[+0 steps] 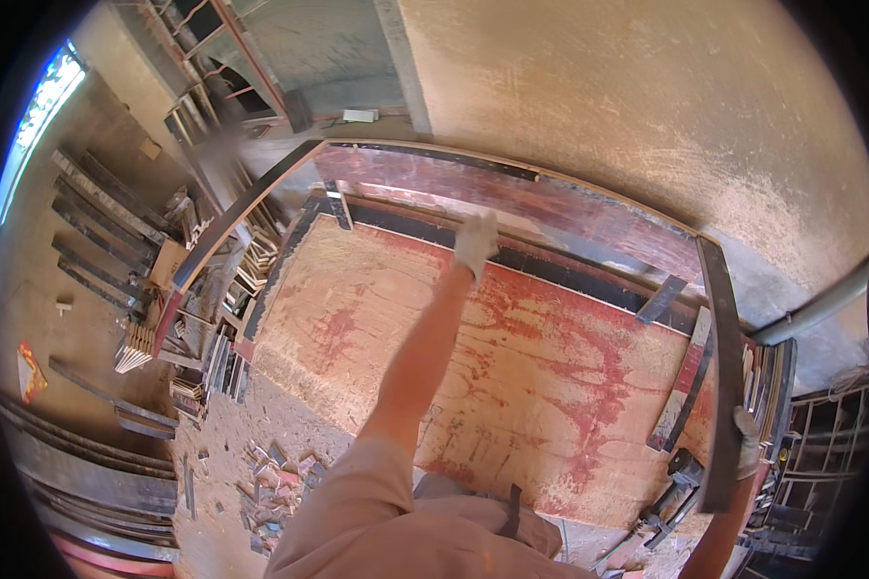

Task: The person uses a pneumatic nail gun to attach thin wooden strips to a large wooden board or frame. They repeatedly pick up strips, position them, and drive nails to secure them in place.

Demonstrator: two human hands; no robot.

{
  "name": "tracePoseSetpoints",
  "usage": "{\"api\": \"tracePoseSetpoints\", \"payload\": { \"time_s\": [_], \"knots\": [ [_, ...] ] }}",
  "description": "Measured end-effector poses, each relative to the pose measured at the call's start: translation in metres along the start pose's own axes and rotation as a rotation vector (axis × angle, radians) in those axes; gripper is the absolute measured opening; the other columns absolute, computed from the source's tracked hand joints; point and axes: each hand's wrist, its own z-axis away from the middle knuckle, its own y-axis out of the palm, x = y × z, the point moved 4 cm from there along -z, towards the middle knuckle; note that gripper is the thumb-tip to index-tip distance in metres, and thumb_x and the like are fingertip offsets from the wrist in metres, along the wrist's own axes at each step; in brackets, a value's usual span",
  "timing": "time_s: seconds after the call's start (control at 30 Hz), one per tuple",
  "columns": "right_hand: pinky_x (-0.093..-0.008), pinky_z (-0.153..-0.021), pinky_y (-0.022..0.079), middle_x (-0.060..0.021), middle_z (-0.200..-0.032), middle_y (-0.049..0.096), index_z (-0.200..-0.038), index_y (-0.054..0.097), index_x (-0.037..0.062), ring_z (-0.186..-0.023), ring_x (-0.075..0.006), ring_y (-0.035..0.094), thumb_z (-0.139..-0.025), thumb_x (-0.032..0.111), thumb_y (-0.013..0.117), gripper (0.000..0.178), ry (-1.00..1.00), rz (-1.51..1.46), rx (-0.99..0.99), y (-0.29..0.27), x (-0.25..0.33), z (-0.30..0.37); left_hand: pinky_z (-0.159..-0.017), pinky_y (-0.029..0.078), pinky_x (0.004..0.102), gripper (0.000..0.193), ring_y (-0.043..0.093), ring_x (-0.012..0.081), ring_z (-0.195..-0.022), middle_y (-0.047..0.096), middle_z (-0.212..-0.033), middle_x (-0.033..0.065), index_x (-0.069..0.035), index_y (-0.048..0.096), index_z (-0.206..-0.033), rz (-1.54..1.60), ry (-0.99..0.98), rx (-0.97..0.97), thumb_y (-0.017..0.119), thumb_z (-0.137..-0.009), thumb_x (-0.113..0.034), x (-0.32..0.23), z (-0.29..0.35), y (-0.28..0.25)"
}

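A large three-sided wooden frame [599,214] stands tilted over the workbench, with a long reddish-brown back board and two dark side boards. At its right side, my gloved right hand [747,442] grips the outer edge of the dark side board [720,357]; that board hides part of the fingers. My gloved left hand [476,243] reaches forward, next to the long board's inner face. Its fingers look extended and hold nothing visible; whether they touch the board I cannot tell. Underneath is the worn bench top [386,328], stained red and strewn with sawdust.
A dark power tool [684,473] lies at the bench's right front corner. Wood offcuts [278,482] litter the floor at front left. Stacked boards [97,482] lie farther left, and more strips [768,386] stand at right. A plastered wall [647,96] rises behind the bench.
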Motion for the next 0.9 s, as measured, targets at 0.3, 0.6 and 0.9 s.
{"api": "tracePoseSetpoints", "payload": {
  "time_s": [0.3, 0.6, 0.9],
  "knots": [
    [-0.0335, -0.074, 0.043, -0.0022, -0.092, 0.056, -0.099, 0.056, 0.0083, -0.088, -0.0166, 0.053, -0.096, 0.032, 0.051, 0.024, -0.319, 0.301, -0.454, -0.011, -0.008, -0.016, -0.066, 0.054, 0.0297, 0.061, 0.066, 0.0172, -0.079, 0.070, -0.101, 0.0139, 0.007, 0.063, -0.125, 0.593, -1.164, 0.037, 0.066, -0.094, -0.046, 0.037, 0.430, -0.046],
    [-0.0341, -0.057, 0.044, 0.0038, -0.072, 0.051, -0.080, 0.053, 0.0110, -0.067, -0.0134, 0.052, -0.094, 0.025, 0.048, 0.020, 0.120, -0.388, 0.103, 0.191, -0.164, -0.021, -0.095, 0.053, 0.0459, 0.064, 0.068, 0.0395, -0.110, 0.068, -0.120, 0.0279, 0.003, 0.069, -0.120, 0.044, -2.055, 0.048, 0.061, -0.081, -0.047, 0.092, 0.894, -0.249],
    [-0.0362, -0.049, 0.042, -0.0009, -0.056, 0.042, -0.066, 0.044, 0.0164, -0.051, -0.0186, 0.045, -0.095, 0.028, 0.054, 0.032, 0.409, 0.154, 0.704, 0.661, -0.017, 0.193, -0.097, 0.047, 0.0487, 0.057, 0.066, 0.0415, -0.107, 0.072, -0.107, 0.0241, 0.000, 0.074, -0.102, 0.255, -2.094, 0.093, 0.048, -0.091, -0.050, 0.135, 0.947, -0.358]
  ]
}}
